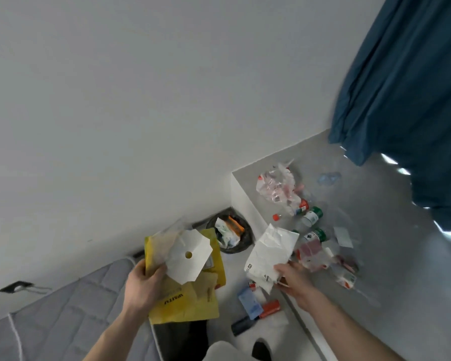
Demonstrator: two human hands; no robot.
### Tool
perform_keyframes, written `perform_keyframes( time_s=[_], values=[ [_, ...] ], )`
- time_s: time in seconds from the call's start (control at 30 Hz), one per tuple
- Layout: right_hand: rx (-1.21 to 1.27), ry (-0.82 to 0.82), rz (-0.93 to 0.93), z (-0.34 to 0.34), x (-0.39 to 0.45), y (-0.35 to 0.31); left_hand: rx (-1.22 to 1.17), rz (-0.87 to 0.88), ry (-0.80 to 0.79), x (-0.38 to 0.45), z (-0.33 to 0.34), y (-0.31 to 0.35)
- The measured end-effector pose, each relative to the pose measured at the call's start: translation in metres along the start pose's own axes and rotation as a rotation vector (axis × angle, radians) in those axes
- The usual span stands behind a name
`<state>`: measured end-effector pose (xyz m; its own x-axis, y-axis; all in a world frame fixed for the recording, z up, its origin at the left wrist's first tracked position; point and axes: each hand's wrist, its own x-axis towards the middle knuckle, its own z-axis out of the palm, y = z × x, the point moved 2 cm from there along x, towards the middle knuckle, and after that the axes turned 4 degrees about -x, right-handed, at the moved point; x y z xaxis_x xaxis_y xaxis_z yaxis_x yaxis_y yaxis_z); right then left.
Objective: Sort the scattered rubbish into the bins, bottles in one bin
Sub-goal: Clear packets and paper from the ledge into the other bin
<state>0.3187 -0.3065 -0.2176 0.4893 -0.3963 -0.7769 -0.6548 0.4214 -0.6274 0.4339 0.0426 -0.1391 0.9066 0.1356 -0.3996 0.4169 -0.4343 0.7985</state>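
Note:
My left hand (144,285) grips a bundle of yellow packets (190,303) with a white paper piece (190,259) that has a round hole in it. My right hand (292,278) holds a crumpled white paper wrapper (270,252) at the edge of the grey table (391,256). On the table lie clear plastic bottles, two with green caps (313,216) (317,237), one with a red cap (277,217), and a crumpled clear plastic bag (276,186). A black-lined bin (231,234) on the floor by the wall holds wrappers.
Blue and red packets (258,304) and a dark tube (242,325) lie on the floor below the table. A grey quilted mattress (63,316) is at lower left. A blue curtain (406,87) hangs at upper right. The white wall fills the upper left.

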Motion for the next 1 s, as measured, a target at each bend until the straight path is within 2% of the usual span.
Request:
perform_keyframes(
  time_s=[0.17,0.37,0.5,0.67,0.8,1.0],
  values=[
    [-0.010,0.115,0.022,0.034,0.017,0.000,0.043,0.066,-0.156,0.081,-0.006,0.031],
    [0.069,0.152,0.016,0.059,0.013,0.003,0.219,0.060,-0.263,0.156,-0.006,0.057],
    [0.158,0.207,0.038,0.058,0.003,0.003,0.235,0.079,-0.227,0.170,-0.002,0.068],
    [0.115,0.218,0.031,0.052,0.003,0.010,0.231,0.066,-0.193,0.165,0.010,0.060],
    [0.085,0.236,0.081,0.061,-0.007,0.024,0.309,0.064,-0.239,0.168,0.019,0.058],
    [0.136,0.294,0.136,0.067,-0.010,0.008,0.378,0.079,-0.307,0.212,0.061,0.077]
  ],
)
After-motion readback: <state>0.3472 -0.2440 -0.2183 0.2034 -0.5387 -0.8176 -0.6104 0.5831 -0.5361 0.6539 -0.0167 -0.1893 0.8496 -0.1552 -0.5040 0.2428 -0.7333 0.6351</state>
